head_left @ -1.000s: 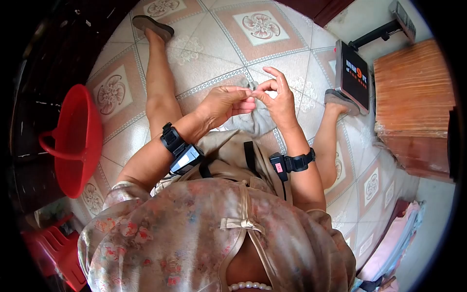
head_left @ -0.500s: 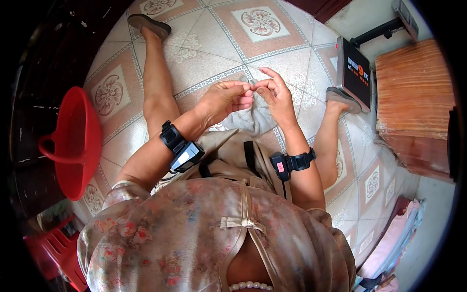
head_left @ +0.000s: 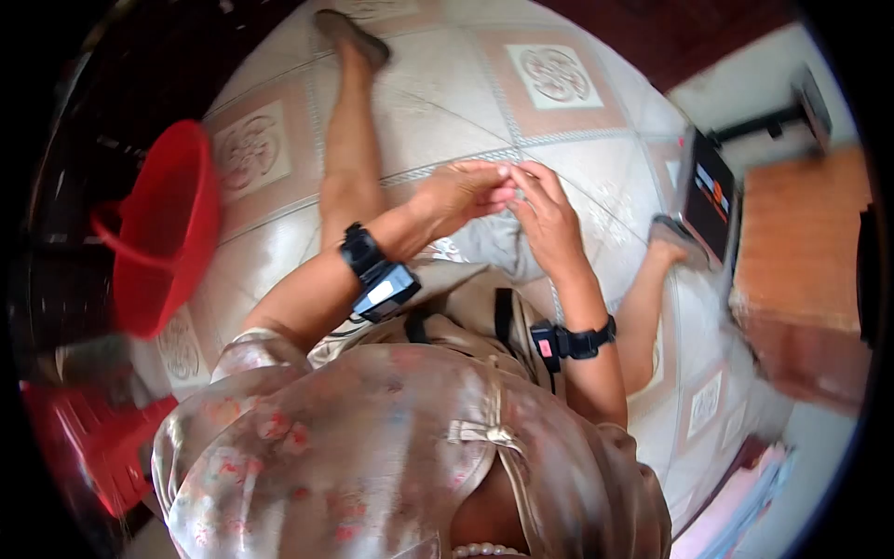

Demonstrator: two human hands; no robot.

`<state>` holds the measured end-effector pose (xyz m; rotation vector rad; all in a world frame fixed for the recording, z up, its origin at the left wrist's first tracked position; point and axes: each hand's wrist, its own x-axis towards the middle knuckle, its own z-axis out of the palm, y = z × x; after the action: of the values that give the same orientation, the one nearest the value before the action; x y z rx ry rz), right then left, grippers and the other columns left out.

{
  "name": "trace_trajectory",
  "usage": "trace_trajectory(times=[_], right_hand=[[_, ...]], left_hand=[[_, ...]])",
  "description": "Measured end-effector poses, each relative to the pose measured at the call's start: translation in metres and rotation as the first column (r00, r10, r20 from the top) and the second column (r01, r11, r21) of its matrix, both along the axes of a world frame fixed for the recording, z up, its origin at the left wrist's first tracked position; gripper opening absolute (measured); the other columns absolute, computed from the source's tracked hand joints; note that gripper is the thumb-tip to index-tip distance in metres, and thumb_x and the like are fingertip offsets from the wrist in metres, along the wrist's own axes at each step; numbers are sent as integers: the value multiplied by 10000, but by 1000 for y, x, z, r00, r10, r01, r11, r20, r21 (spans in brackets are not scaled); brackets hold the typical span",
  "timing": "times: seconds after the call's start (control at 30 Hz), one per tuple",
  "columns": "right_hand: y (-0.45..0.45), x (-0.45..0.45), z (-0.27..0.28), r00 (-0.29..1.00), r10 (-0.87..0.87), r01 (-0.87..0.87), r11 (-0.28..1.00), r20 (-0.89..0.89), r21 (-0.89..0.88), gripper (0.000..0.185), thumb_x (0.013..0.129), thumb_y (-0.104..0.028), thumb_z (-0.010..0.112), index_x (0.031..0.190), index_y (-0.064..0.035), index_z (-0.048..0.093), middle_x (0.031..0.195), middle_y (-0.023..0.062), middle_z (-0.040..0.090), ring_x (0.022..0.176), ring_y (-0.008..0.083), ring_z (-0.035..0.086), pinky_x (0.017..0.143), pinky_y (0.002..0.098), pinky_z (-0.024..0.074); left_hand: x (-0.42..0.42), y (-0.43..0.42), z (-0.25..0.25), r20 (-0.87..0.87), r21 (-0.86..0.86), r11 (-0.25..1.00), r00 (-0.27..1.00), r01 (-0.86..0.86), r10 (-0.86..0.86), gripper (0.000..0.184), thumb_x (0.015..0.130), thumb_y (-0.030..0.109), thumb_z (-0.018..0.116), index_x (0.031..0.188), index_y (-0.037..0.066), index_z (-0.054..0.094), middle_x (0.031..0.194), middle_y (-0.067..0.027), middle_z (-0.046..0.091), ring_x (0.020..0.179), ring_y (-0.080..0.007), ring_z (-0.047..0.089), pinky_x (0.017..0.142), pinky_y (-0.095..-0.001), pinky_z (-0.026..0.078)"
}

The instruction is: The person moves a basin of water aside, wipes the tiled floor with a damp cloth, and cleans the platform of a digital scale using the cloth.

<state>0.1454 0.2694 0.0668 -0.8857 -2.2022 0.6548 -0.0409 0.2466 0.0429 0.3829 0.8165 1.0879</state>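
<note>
My left hand (head_left: 463, 198) and my right hand (head_left: 551, 222) meet in front of my lap, their fingertips pinched together and touching. Whatever lies between the fingertips is too small and blurred to name. Just below and behind the fingers is a grey cloth (head_left: 494, 244), partly covered by my hands; I cannot tell whether the fingers grip it. On my left wrist is a black strap with a boxy device (head_left: 386, 291), and a similar strapped device (head_left: 548, 345) with a pink label sits on my right wrist.
A red plastic basket (head_left: 166, 228) with a handle stands at the left, and a red plastic stool or chair (head_left: 98, 443) is lower left. To the right are a scale (head_left: 712, 200) and a wooden box (head_left: 801, 247). Patterned tiles (head_left: 447, 88) cover the floor between my spread legs.
The view has shifted and blurred, so the surroundings appear displaced. My right fingers, partly spread before, have folded in closer to the left fingertips.
</note>
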Motion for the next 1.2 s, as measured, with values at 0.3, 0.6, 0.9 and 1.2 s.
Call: trace_trajectory(times=[0.3, 0.6, 0.9, 1.2], right_hand=[[-5, -77, 14, 907, 94, -312, 806, -411, -503, 457, 1034, -286, 553, 1396, -10, 513, 1341, 119, 542, 1109, 187, 599, 926, 308, 482], [-11, -99, 2, 919, 255, -386, 730, -299, -564, 363, 1012, -124, 571, 1350, 6, 540, 1270, 99, 565, 1050, 150, 618, 924, 278, 495], [-3, -83, -2, 956, 204, -293, 735, -213, -611, 353, 1005, -116, 577, 1339, -6, 551, 1252, 100, 598, 1023, 163, 641, 911, 281, 498], [9, -83, -32, 971, 153, -240, 663, -185, -709, 345, 1003, -105, 571, 1338, -22, 557, 1184, 92, 654, 1011, 140, 629, 904, 280, 496]], left_hand=[[-94, -44, 29, -47, 231, 917, 938, -325, 344, 133, 984, 148, 618, 1028, 37, 677, 919, -31, 690, 793, -114, 659, 807, -293, 565], [-405, -141, 7, -721, 647, 501, -246, -576, 648, 189, 896, 145, 687, 1030, 37, 765, 896, -101, 757, 803, -158, 714, 711, -293, 551], [-533, -198, -119, -875, -44, 748, -336, -662, -349, 299, 870, 256, 637, 1053, 40, 734, 1110, -224, 698, 1062, -411, 663, 843, -500, 524], [-582, -241, -170, -804, -246, 802, -347, -545, -482, 327, 904, 241, 592, 1146, 40, 679, 1152, -231, 674, 1068, -395, 659, 857, -495, 529]])
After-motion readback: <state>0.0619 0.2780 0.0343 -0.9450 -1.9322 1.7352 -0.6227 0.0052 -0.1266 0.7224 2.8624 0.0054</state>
